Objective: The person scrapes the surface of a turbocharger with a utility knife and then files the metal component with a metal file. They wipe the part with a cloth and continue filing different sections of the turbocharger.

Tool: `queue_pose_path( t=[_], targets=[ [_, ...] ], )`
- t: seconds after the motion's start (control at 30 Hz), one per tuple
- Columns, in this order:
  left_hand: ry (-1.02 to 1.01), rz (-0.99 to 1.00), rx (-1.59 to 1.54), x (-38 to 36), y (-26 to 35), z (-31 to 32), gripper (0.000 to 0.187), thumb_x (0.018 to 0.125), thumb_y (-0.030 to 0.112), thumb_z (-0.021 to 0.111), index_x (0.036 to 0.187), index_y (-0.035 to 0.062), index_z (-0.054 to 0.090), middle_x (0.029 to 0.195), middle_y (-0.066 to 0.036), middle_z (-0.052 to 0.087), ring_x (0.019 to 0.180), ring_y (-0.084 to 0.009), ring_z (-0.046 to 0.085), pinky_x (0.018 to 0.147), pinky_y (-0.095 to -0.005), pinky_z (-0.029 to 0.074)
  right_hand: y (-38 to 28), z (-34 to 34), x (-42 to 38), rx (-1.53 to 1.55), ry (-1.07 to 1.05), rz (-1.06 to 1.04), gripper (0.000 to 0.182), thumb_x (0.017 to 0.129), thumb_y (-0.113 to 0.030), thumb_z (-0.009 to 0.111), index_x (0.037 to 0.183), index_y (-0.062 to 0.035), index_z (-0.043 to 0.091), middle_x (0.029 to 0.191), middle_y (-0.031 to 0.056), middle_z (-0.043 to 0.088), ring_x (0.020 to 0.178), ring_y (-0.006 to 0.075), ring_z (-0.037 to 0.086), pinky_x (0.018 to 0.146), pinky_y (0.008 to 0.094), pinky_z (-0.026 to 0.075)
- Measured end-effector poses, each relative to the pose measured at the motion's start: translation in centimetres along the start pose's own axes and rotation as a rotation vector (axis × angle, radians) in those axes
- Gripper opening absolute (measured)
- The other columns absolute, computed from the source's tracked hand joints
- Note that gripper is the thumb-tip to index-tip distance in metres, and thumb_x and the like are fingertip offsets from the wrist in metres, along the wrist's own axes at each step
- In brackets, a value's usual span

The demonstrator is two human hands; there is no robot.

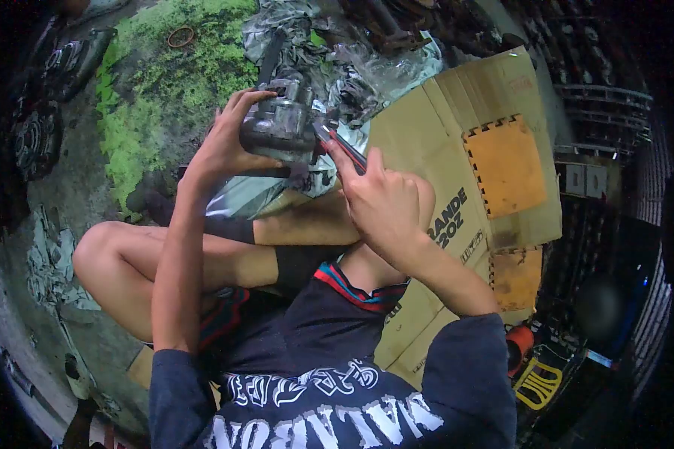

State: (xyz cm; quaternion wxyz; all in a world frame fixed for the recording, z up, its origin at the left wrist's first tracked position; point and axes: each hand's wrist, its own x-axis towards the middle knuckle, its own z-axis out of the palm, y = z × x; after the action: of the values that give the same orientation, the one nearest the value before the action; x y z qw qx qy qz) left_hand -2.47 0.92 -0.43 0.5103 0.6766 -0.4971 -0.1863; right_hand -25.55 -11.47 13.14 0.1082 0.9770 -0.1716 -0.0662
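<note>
My left hand is wrapped round a grey cast-metal part, a blocky housing with a rounded top, gripping it from its left side with the thumb along the lower edge. A red-and-black handled hand tool is held in my right hand, the index finger stretched along its handle. The silver tip of that tool meets the right side of the housing; its exact shape is hard to make out. Both hands are above my crossed legs.
Flattened cardboard with an orange foam mat piece lies to the right. Crumpled, stained cloths are beyond the housing. A ring rests on the green-stained floor. A yellow slotted piece is at lower right.
</note>
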Motion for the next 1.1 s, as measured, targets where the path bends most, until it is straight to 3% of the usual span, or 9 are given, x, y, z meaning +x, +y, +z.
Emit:
queue_pose_path(
  t=[0.2,0.27,0.37,0.47,0.53,0.67,0.77,0.83,1.1],
  targets=[
    [-0.001,-0.013,-0.012,0.3,0.1,0.1,0.107,0.055,0.026,0.099,0.151,0.0149,0.052,0.148,-0.014,0.054,0.142,-0.0384,0.05,0.121,-0.048,0.037,0.5,0.8,-0.1,0.042,-0.008,0.022,0.068,0.093,-0.008,0.061,0.159,-0.0235,0.055,0.095,0.0155,0.059,0.063,0.0316,0.073,0.055,0.0455,0.06],
    [-0.002,-0.006,-0.014,0.2,-0.1,-0.1,0.107,0.055,0.026,0.099,0.151,0.015,0.052,0.148,-0.014,0.054,0.142,-0.0384,0.05,0.121,-0.048,0.037,-0.1,1.4,-0.6,0.001,-0.037,0.047,0.074,0.095,-0.026,0.074,0.163,-0.0332,0.045,0.094,0.0162,0.058,0.065,0.036,0.071,0.056,0.0486,0.056],
    [-0.008,0.004,-0.006,0.0,0.2,0.0,0.107,0.055,0.028,0.099,0.151,0.0153,0.052,0.148,-0.015,0.054,0.143,-0.0383,0.05,0.121,-0.0493,0.036,0.6,-0.1,0.2,0.044,-0.03,0.066,0.07,0.093,-0.008,0.061,0.16,-0.0267,0.053,0.094,0.0159,0.06,0.064,0.0327,0.073,0.054,0.0462,0.06],
    [-0.014,-0.053,-0.013,0.2,0.4,0.0,0.108,0.056,0.031,0.1,0.151,0.0157,0.052,0.149,-0.014,0.053,0.143,-0.0386,0.05,0.123,-0.0508,0.033,0.2,0.4,0.1,0.059,-0.013,0.048,0.07,0.094,-0.009,0.06,0.161,-0.0277,0.052,0.094,0.0168,0.06,0.064,0.0332,0.073,0.055,0.0473,0.06],
    [-0.03,-0.029,0.021,0.1,0.4,-0.3,0.108,0.055,0.017,0.098,0.152,0.0123,0.052,0.151,-0.015,0.053,0.145,-0.0348,0.049,0.124,-0.0455,0.038,0.2,0.3,-0.2,0.061,-0.035,0.034,0.07,0.094,-0.01,0.06,0.161,-0.028,0.051,0.094,0.017,0.061,0.064,0.0336,0.073,0.055,0.0479,0.06],
    [-0.023,0.0,0.045,0.1,0.3,0.0,0.108,0.054,0.017,0.099,0.152,0.0124,0.051,0.151,-0.015,0.053,0.145,-0.0356,0.049,0.124,-0.0459,0.038,0.7,0.2,0.5,0.103,-0.043,0.097,0.069,0.095,-0.011,0.061,0.161,-0.0282,0.051,0.095,0.0173,0.062,0.065,0.0347,0.073,0.057,0.0497,0.06],
    [-0.021,-0.035,0.062,0.2,0.3,-0.1,0.108,0.054,0.017,0.099,0.152,0.0123,0.051,0.15,-0.016,0.053,0.145,-0.036,0.049,0.124,-0.0462,0.038,-0.1,0.1,0.0,0.083,-0.059,0.068,0.069,0.095,-0.011,0.061,0.161,-0.0281,0.051,0.096,0.0175,0.062,0.065,0.0353,0.073,0.057,0.0503,0.06],
    [-0.008,-0.005,0.02,0.1,0.0,0.0,0.108,0.055,0.031,0.1,0.151,0.0164,0.052,0.149,-0.014,0.053,0.143,-0.0393,0.05,0.123,-0.0511,0.033,0.1,-0.2,0.1,0.084,-0.078,0.064,0.07,0.095,-0.012,0.061,0.162,-0.0287,0.05,0.096,0.0177,0.062,0.066,0.0355,0.073,0.057,0.0506,0.06],
    [-0.011,-0.035,0.005,0.0,0.0,0.0,0.108,0.055,0.028,0.099,0.151,0.0165,0.052,0.149,-0.015,0.053,0.144,-0.0388,0.05,0.123,-0.0502,0.034,0.1,0.6,0.1,0.118,-0.078,0.072,0.07,0.096,-0.016,0.063,0.163,-0.03,0.047,0.094,0.0191,0.063,0.068,0.0364,0.074,0.057,0.052,0.06]
  ],
)
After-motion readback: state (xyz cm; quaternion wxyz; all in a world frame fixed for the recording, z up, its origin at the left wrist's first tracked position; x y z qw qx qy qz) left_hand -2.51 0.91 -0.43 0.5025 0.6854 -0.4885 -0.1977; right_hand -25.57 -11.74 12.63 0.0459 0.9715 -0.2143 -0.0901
